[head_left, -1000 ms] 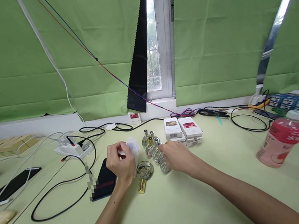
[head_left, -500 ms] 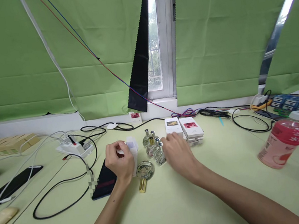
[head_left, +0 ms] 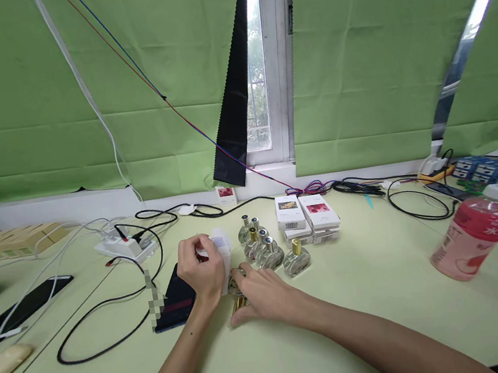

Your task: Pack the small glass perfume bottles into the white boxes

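Observation:
My left hand is closed around an open white box, whose flap stands up beside the fingers. My right hand reaches over a glass bottle with a gold cap that lies on the table, its fingers and thumb on either side of it. Several small glass bottles with silver or gold caps stand behind my right hand. One gold-capped bottle stands at their right, in front of stacked white boxes.
A dark phone lies left of my left hand. Black cable loops and a power strip are at the left. A pink drink bottle tilts at the right. Another small white box is by the wall.
My right hand has moved left and nearer, from the standing bottles to the lying one. A gold-capped bottle now shows right of the group. My left hand has barely moved.

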{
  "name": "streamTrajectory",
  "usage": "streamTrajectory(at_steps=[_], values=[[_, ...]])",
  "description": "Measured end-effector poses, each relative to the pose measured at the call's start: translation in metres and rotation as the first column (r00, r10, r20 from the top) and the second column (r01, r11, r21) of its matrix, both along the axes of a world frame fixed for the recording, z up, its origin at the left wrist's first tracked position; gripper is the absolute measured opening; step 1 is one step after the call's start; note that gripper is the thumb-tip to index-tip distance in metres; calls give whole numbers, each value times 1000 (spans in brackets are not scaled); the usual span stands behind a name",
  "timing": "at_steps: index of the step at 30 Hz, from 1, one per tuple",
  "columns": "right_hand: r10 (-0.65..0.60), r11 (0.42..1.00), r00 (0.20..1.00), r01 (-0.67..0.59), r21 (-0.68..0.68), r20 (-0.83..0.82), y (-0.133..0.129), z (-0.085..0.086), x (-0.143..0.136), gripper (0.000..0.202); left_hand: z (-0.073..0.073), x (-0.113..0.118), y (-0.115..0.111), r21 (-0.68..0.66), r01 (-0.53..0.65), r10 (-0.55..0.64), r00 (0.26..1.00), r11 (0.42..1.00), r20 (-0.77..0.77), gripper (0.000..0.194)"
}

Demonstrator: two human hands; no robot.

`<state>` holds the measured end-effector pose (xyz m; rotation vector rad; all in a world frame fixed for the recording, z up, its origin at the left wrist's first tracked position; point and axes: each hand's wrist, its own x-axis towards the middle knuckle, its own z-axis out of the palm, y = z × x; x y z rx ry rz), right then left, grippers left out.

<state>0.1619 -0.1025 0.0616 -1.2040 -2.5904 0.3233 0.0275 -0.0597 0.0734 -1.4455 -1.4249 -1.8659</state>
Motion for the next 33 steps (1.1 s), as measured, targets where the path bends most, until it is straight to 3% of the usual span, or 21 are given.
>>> streamTrajectory(at_steps=[14, 24, 33], values=[[-1, 994, 997, -7, 109, 75, -3, -8, 7, 57, 0, 2, -1, -21, 18, -18, 1000, 1000, -5, 17], [-12, 999, 993, 17, -44, 121, -24, 26, 47, 44, 1, 5, -5, -65, 49, -50, 999, 997, -15, 16], [-94, 989, 989, 106, -104, 112, -15, 32, 72, 46, -2, 5, -4, -27, 66, -68, 996, 997, -49, 16]])
